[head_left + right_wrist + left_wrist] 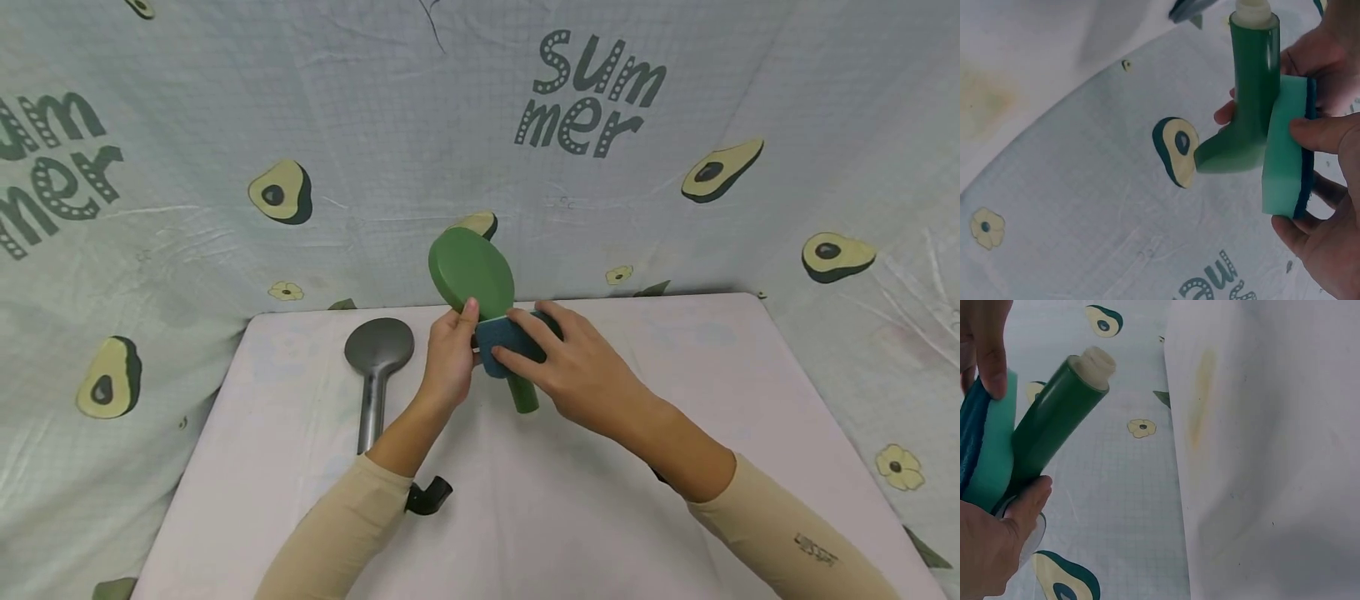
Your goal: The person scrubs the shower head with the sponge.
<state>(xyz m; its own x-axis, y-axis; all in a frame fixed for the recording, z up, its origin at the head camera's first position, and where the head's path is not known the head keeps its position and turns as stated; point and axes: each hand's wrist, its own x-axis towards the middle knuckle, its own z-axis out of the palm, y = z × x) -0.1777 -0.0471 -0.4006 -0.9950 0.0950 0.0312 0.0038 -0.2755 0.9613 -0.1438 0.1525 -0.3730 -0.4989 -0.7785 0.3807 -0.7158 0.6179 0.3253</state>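
Note:
My left hand grips a green hand-held shower head near its neck, above the table. Its round head tilts up toward the back wall, and its handle slants down to the right. A pale threaded end shows on the handle in the left wrist view. In my right hand, fingers and thumb hold a sponge against the shower head where handle and head meet. The sponge has a teal soft side and a dark blue scouring side. The left palm is hidden behind the shower head.
On the table, left of my hands, lies a grey round-headed tool with a silver handle. My left forearm partly covers it, and a black bent piece shows beyond the sleeve. A patterned cloth hangs behind the table.

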